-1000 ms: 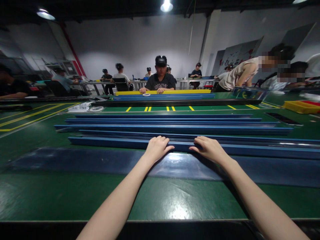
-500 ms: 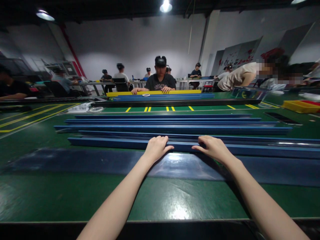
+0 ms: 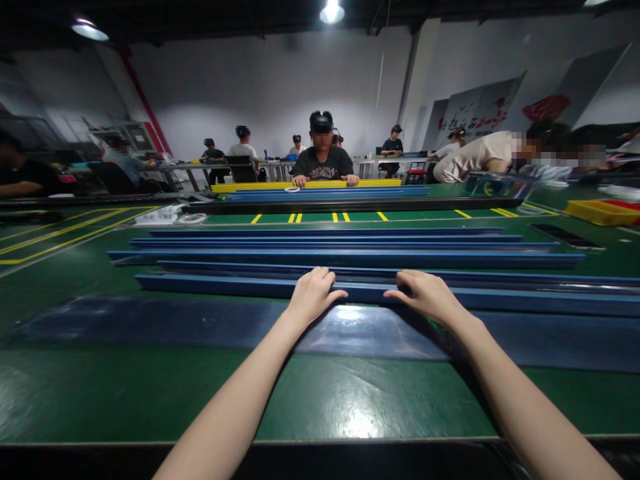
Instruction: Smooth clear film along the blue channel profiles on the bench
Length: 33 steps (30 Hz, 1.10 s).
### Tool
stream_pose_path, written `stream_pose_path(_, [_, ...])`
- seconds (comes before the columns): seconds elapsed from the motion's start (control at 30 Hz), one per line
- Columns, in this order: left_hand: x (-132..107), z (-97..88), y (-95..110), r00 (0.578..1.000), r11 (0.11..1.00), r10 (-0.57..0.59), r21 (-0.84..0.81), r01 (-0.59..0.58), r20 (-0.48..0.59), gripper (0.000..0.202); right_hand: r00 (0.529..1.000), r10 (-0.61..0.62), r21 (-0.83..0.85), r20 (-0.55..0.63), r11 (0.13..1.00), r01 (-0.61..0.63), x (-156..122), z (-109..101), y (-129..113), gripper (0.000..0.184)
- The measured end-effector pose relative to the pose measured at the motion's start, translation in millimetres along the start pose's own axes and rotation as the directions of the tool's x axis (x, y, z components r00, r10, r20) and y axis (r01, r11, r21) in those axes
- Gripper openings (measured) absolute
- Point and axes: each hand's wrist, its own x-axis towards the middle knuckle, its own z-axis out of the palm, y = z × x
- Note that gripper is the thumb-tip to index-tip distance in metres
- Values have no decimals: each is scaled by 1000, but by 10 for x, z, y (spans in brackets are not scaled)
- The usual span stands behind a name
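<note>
Both my hands rest on the nearest long blue rail (image 3: 210,287), which lies crosswise on the green table (image 3: 150,393). My left hand (image 3: 313,295) curls its fingers over the rail's top, thumb along the near side. My right hand (image 3: 427,295) grips the same rail a little to the right in the same way. A wide flat dark blue strip (image 3: 150,323) lies just in front of the rail, under my wrists. Several more blue rails (image 3: 350,257) lie parallel beyond.
Across the table a person in a black shirt (image 3: 323,163) holds a yellow rail (image 3: 310,185) beside more blue rails. A person in a beige top (image 3: 475,157) leans over at the right. A yellow tray (image 3: 600,212) sits far right. Other people sit at tables behind.
My hands have shifted slightly away from me on the near rail. The person opposite has moved their hands along the yellow rail, and the person at the right has bent lower.
</note>
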Motion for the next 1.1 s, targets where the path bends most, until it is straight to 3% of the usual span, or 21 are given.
stream_pose_path(0.7, [-2,16,-1,1000,1000,1,28,-1,-7,33,1000,-24,-120,14,992,25,-8,62,-82,37])
stream_pose_path(0.87, [-7,19,9,1000,999,15,48,-14,-10,33,996,-81,-67,-40,995,78,26,96,-153,31])
stream_pose_path(1.1, [-15,31,0,999,996,48,77,-46,-20,32,998,-49,-31,-25,998,48,72,82,-154,26])
